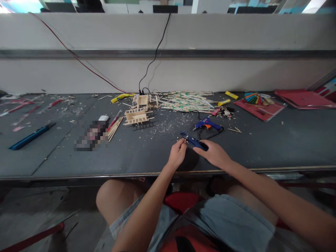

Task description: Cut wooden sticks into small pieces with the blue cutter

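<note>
Tool in hand: blue-handled cutter [193, 141], lying low over the table [275, 147] near its front edge, its head pointing up and left.
Right hand [215, 154]: grip closed around the cutter's handle end, fingers wrapped over it.
Left hand [177, 153]: fingertips pinched narrow at the cutter's head; whether a small piece sits between them cannot be told.
Just behind: blue glue gun [207, 124] with an orange trigger, lying on its side, its black cord looping beside it.
Further back: stick-built wooden model [137, 117] and a smaller wooden frame [142, 100] behind it; a heap of flat sticks [187, 101] to their right; wood chips scattered between.
Left side: loose bundle of sticks [114, 128], a blue utility knife [32, 135] well apart from the hands.
Right side: red folder [259, 108] with coloured sticks [252, 98] on it.
Edges: the table's front edge runs just under both wrists; a grey wall [236, 35] closes the far side.
Open room: bare table surface to the right of the right hand and to the left of the left hand.
Writing: none readable.
</note>
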A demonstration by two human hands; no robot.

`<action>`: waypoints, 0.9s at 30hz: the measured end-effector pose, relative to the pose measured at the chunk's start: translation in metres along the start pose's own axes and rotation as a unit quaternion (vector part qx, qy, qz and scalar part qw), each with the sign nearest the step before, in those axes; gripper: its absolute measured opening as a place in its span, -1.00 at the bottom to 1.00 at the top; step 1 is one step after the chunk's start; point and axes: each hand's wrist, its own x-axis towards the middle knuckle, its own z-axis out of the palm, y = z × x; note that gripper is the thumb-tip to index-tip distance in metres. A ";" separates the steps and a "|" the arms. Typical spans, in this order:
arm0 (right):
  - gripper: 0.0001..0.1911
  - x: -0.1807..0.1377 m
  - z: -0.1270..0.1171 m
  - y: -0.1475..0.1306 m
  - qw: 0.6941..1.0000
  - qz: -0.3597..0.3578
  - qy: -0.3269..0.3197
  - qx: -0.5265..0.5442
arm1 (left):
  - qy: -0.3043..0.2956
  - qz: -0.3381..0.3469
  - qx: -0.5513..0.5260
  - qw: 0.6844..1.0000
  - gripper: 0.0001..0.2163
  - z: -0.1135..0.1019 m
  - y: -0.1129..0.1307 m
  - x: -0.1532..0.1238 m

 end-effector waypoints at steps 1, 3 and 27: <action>-0.43 0.000 0.000 0.000 1.000 -0.001 0.000 0.000 | 0.000 -0.005 -0.003 1.000 -0.76 0.000 -0.001 0.000; -0.42 0.000 0.000 0.000 1.000 -0.003 0.000 -0.002 | -0.001 -0.011 -0.008 1.000 -0.75 0.001 -0.002 0.000; -0.37 0.017 -0.002 0.006 0.995 -0.028 -0.003 -0.096 | 0.002 -0.003 0.012 1.000 -0.69 0.000 -0.003 0.003</action>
